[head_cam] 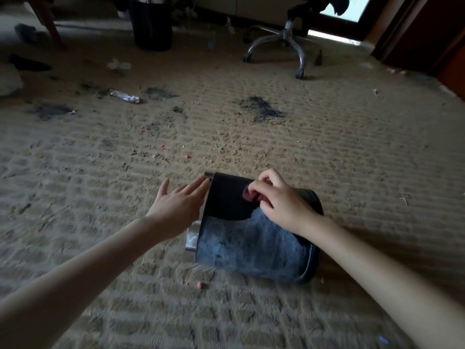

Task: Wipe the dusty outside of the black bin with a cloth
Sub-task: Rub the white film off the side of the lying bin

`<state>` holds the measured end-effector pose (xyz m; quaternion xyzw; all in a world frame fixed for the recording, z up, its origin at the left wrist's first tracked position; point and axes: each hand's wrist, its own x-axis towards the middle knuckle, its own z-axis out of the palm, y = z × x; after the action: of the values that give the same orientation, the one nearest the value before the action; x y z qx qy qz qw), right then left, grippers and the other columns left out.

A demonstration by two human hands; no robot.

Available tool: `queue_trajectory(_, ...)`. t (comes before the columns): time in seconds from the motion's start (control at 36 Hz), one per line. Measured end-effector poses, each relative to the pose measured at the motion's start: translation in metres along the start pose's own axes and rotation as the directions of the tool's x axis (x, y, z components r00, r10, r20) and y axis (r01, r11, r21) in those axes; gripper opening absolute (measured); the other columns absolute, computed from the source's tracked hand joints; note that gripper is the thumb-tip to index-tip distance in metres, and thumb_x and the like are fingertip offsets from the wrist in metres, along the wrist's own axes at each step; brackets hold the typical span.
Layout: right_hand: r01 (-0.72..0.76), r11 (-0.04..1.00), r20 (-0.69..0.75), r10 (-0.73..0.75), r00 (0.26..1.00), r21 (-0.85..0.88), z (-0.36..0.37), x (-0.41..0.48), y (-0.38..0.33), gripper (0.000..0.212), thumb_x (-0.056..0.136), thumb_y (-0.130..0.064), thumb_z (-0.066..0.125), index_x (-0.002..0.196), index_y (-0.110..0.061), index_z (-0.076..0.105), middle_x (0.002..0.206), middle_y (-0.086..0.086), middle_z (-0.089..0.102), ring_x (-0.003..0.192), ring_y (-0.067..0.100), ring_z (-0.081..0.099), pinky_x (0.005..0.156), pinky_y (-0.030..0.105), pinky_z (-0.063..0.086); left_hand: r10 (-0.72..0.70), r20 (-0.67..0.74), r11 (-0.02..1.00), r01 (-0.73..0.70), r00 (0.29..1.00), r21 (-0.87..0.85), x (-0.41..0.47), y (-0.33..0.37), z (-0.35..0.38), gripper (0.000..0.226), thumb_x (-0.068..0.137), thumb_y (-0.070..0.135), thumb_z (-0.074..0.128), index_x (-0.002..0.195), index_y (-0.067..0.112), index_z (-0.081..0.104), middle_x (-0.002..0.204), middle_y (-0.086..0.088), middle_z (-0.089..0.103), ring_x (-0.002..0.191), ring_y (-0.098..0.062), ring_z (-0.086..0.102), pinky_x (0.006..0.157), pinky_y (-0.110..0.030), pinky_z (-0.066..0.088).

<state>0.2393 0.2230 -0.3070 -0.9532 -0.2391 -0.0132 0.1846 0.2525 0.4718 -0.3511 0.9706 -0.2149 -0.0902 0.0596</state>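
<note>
The black bin (pixel 251 243) lies on its side on the carpet, its metal rim to the left. The near part of its wall is grey with dust and the far part is plain black. My right hand (pixel 279 197) grips a bunched dark red cloth (pixel 251 195) and holds it against the upper side of the bin at the edge of the dust. My left hand (pixel 176 205) has straight fingers, with the fingertips resting on the bin's rim at its far left.
The beige carpet (pixel 327 147) carries dark stains, crumpled paper (pixel 125 96) and small pink scraps. A second black bin (pixel 151 26) stands at the back left. An office chair base (pixel 281 44) stands at the back centre. A wooden door frame (pixel 427 41) is at the right.
</note>
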Motion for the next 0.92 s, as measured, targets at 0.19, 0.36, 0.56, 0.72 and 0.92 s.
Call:
queue_trajectory(0.19, 0.030, 0.999, 0.064, -0.031, 0.997, 0.020, 0.011, 0.010, 0.008, 0.012, 0.088, -0.022, 0.061, 0.096, -0.013, 0.063, 0.111, -0.002, 0.048, 0.107, 0.017, 0.043, 0.092, 0.027, 0.036, -0.026, -0.041, 0.998, 0.024, 0.999, -0.054, 0.020, -0.003, 0.007, 0.066, 0.098, 0.035, 0.035, 0.146, 0.031, -0.010, 0.154, 0.015, -0.010, 0.140, -0.013, 0.024, 0.114, -0.056, 0.002)
queue_trajectory(0.36, -0.010, 0.999, 0.032, 0.008, 0.999, 0.043, 0.017, 0.012, 0.012, 0.018, 0.090, -0.010, 0.056, 0.106, -0.016, 0.054, 0.108, -0.003, 0.052, 0.103, 0.018, 0.046, 0.091, 0.028, 0.038, -0.026, -0.073, 0.992, 0.017, 0.997, -0.128, 0.025, -0.006, 0.014, 0.063, 0.098, 0.033, 0.034, 0.147, 0.033, -0.005, 0.154, 0.018, -0.009, 0.138, -0.011, 0.029, 0.114, -0.056, 0.005)
queue_trajectory(0.56, 0.091, 0.993, 0.027, -0.090, 0.996, -0.079, 0.012, 0.002, 0.023, 0.015, 0.084, 0.004, 0.059, 0.094, -0.005, 0.065, 0.102, 0.007, 0.057, 0.096, 0.024, 0.049, 0.086, 0.033, 0.043, -0.031, -0.058, 0.986, 0.021, 0.998, -0.163, 0.026, -0.008, 0.015, 0.058, 0.099, 0.033, 0.029, 0.147, 0.034, -0.004, 0.153, 0.020, -0.010, 0.137, -0.011, 0.030, 0.114, -0.055, 0.005)
queue_trajectory(0.72, 0.014, 0.979, 0.089, 0.005, 0.996, -0.206, -0.017, -0.034, 0.050, 0.017, 0.084, -0.001, 0.062, 0.099, -0.008, 0.067, 0.107, 0.006, 0.057, 0.100, 0.024, 0.048, 0.089, 0.041, 0.045, -0.009, -0.062, 0.986, -0.002, 0.998, -0.168, 0.022, -0.009, 0.017, 0.061, 0.099, 0.032, 0.032, 0.147, 0.034, -0.007, 0.148, 0.023, -0.017, 0.138, -0.011, 0.029, 0.114, -0.056, 0.008)
queue_trajectory(0.92, 0.090, 0.983, -0.068, -0.102, 0.992, -0.161, -0.019, -0.010, 0.020, 0.020, 0.080, 0.005, 0.064, 0.095, -0.007, 0.069, 0.100, 0.009, 0.061, 0.098, 0.027, 0.053, 0.085, 0.037, 0.046, -0.024, -0.049, 0.983, 0.015, 0.999, -0.183, 0.024, -0.006, 0.014, 0.064, 0.098, 0.029, 0.035, 0.147, 0.031, -0.005, 0.151, 0.021, -0.016, 0.138, -0.011, 0.029, 0.114, -0.056, 0.010)
